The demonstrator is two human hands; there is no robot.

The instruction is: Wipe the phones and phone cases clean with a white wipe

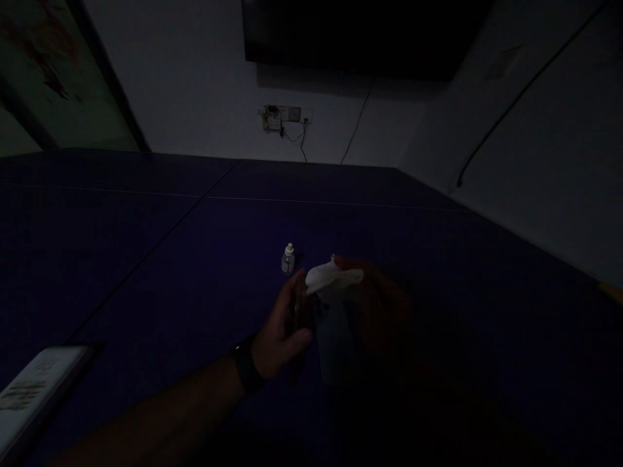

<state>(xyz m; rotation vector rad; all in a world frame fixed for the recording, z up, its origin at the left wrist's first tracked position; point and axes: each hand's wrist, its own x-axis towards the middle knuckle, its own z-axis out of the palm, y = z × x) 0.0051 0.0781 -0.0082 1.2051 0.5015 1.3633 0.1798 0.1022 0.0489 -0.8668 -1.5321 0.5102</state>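
Note:
The scene is very dark. My left hand (280, 337), with a black watch (247, 364) on the wrist, is closed around a thin, dark object (302, 308) with a faintly shiny edge; its kind is hard to make out. A crumpled white tissue or cloth (333, 277) is gripped in my right hand (382, 292), which is mostly lost in shadow. Below the white cloth, between both hands, a grey-blue phone (337, 350) shows its back, with camera lenses near the top. Just beyond my left fingertips a small clear bottle (288, 261) with a white cap stands upright.
A white box (41, 389) with printing lies at the left front of the dark blue table (185, 279). A seam runs across the tabletop. Behind it are wall sockets with cables (287, 117) and a large black screen (360, 35). A pale wall stands at right.

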